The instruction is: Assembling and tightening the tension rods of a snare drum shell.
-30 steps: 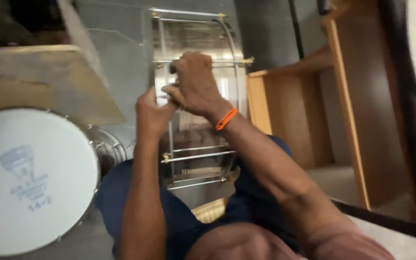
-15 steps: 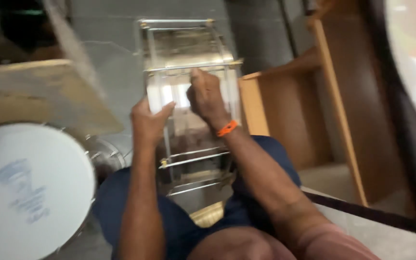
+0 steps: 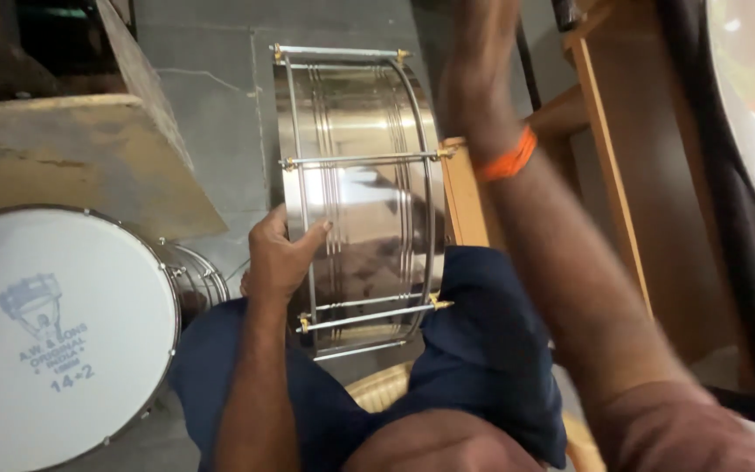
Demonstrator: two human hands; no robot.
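Nearest you, at the bottom of the frame, your thighs in dark blue (image 3: 482, 350) carry the lower end of the shell (image 3: 356, 201), a shiny metal drum body lying on its side and running up the middle of the picture. Your left hand (image 3: 283, 258) is curled round its left rim, fingers (image 3: 312, 234) wrapped over a tension rod (image 3: 364, 315) and thumb below. That hand alone steadies the shell, so I'd press the rim down into your lap and keep the fingers clear of the brass lugs (image 3: 437, 303) where they could get nipped.

Your right hand (image 3: 482, 52) is lifted off the shell at the upper middle of the frame, blurred and cut by the top edge; I cannot tell whether it is spread or closed, or whether it holds anything. The orange band (image 3: 507, 159) marks its wrist.

At lower left a finished drum (image 3: 54, 336) with a white head sits just beside your left knee. Farther up are a wooden block (image 3: 72, 149) at upper left and a wooden frame (image 3: 605, 131) at right. The shell's far side, its open ends and whatever it rests on beyond your legs are hidden.
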